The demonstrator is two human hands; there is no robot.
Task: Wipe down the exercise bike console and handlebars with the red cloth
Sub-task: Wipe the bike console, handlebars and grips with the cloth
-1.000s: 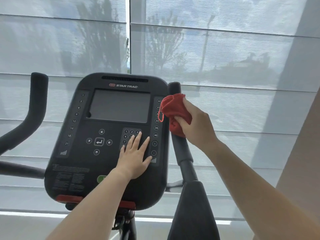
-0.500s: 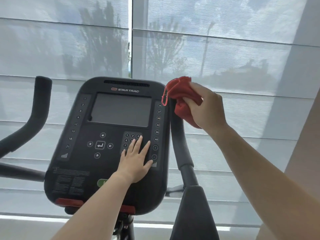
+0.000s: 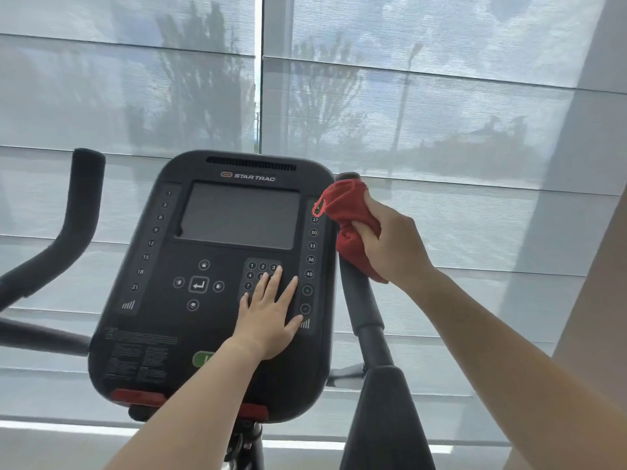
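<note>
Head view, the only view supplied: one console (image 3: 217,283), two handlebars, one cloth and two bare hands are counted. The console fills the centre of the frame; it is a black, matte, rounded-corner panel carrying one dark rectangular screen (image 3: 239,215), a slotted vent along its top edge, the lettering STAR TRAC, a column of numbered markers down each side, four round keys about a square enter key, one number keypad partly covered, and one red strip along the lower edge. The left hand (image 3: 268,320) lies flat and open on the keypad at centre right of the console, fingers spread, gripping nothing. The right hand (image 3: 393,245), right of centre, is closed around the red cloth (image 3: 346,215), a soft, bunched, towelling-like piece with a stitched loop at its upper left corner. The cloth is pressed against the upper end of the right handlebar (image 3: 359,300), a black padded tube rising just beside the console's right edge; only its rounded tip shows above the cloth. The left handlebar (image 3: 81,205), of like black padding and curved, stands at the left of the frame, untouched. Behind hang translucent grey woven blinds (image 3: 441,96) in horizontal bands.
</note>
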